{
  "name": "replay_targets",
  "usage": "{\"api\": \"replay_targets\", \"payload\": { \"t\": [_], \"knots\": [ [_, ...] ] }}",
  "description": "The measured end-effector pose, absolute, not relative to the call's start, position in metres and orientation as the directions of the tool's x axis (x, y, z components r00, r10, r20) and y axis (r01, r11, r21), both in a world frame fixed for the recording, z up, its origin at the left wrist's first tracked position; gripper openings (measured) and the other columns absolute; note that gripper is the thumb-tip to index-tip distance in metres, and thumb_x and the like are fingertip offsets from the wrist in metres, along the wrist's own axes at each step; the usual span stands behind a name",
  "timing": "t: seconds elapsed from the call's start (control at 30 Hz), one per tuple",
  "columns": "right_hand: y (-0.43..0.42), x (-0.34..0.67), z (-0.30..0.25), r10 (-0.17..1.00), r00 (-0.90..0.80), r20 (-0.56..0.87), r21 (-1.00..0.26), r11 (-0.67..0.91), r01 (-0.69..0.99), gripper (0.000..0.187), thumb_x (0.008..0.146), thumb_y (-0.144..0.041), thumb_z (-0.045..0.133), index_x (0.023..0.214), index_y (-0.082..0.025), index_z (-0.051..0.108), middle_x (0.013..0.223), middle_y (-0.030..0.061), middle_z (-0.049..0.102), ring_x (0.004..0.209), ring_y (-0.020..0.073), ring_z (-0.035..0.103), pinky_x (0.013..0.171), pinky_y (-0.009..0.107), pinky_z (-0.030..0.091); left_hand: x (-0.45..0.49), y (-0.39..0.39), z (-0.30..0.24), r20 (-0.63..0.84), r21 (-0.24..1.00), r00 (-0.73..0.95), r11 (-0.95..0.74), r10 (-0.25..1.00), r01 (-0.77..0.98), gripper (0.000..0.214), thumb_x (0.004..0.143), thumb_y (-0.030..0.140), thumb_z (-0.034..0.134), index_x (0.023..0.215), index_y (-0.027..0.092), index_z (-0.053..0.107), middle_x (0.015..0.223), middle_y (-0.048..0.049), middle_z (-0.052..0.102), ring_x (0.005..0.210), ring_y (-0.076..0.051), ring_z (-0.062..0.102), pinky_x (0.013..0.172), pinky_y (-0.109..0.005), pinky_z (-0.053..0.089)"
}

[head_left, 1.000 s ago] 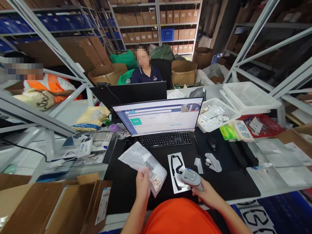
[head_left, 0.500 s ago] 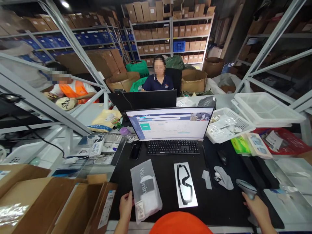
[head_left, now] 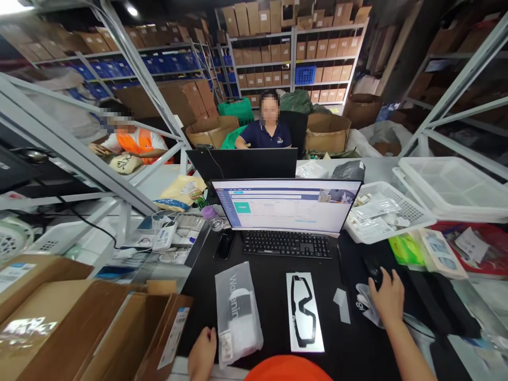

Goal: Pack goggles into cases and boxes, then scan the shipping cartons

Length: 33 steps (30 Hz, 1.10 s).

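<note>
My right hand [head_left: 388, 300] rests on a black computer mouse [head_left: 373, 269], fingers over it. Partly behind that hand lies a small grey cloth pouch [head_left: 364, 302] with dark lettering. A grey handheld scanner [head_left: 421, 334] lies beside my right forearm, partly covered by it. My left hand [head_left: 203, 352] is curled at the desk's front edge, just left of a frosted plastic zip bag [head_left: 239, 312] with a white item inside. Further right lies a white card [head_left: 311, 301] bearing a black glasses-frame outline. A small pale slip [head_left: 342, 305] is between the card and the cloth pouch.
A monitor [head_left: 286, 206] and keyboard [head_left: 286, 244] stand at the back, with a phone [head_left: 224, 244] and purple-capped bottle [head_left: 212, 218] to their left. Cardboard boxes [head_left: 91, 323] crowd the left. A white basket [head_left: 391, 227] of packets stands right. Two people sit beyond the desk.
My right hand has let go of the scanner and moved left and forward onto the mouse. My left hand has drawn slightly back toward the desk edge. The screen's content has changed slightly.
</note>
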State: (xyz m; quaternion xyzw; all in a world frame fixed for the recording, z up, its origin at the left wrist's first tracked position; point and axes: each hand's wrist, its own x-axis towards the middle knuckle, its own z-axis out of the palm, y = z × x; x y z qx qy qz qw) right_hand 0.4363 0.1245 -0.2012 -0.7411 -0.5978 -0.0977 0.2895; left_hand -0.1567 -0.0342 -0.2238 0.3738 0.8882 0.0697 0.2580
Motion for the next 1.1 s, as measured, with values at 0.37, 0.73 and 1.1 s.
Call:
{"api": "replay_targets", "payload": {
  "t": [0.37, 0.73, 1.1],
  "knots": [
    [0.174, 0.477, -0.272, 0.849, 0.27, 0.454, -0.362, -0.102, 0.927, 0.072, 0.085, -0.056, 0.044, 0.141, -0.011, 0.053, 0.151, 0.0228, 0.042, 0.13, 0.0419, 0.05, 0.103, 0.057, 0.046, -0.145, -0.039, -0.233, -0.347, 0.291, -0.627, 0.716, 0.697, 0.635, 0.027, 0.097, 0.03, 0.03, 0.073, 0.028, 0.042, 0.091, -0.0085, 0.07, 0.094, -0.027, 0.07, 0.078, -0.034, 0.047],
    [0.188, 0.48, -0.272, 0.9, 0.076, 0.428, -0.243, 0.033, 0.969, 0.058, 0.093, -0.047, 0.04, 0.138, -0.013, 0.056, 0.146, 0.0168, 0.053, 0.122, 0.0353, 0.057, 0.103, 0.049, 0.048, -0.14, -0.038, -0.236, -0.347, 0.221, -0.656, 0.738, 0.671, 0.638, 0.026, 0.099, 0.029, 0.027, 0.08, 0.027, 0.045, 0.096, -0.0108, 0.068, 0.096, -0.026, 0.069, 0.08, -0.034, 0.047],
    [0.186, 0.482, -0.27, 0.87, 0.035, 0.493, -0.201, 0.075, 0.977, 0.052, 0.09, -0.039, 0.046, 0.132, -0.012, 0.059, 0.14, 0.0171, 0.057, 0.114, 0.0344, 0.061, 0.098, 0.048, 0.049, -0.138, -0.038, -0.238, -0.352, 0.161, -0.654, 0.731, 0.67, 0.663, 0.025, 0.102, 0.028, 0.025, 0.086, 0.026, 0.043, 0.101, -0.012, 0.067, 0.099, -0.025, 0.067, 0.082, -0.034, 0.046]
  ]
}}
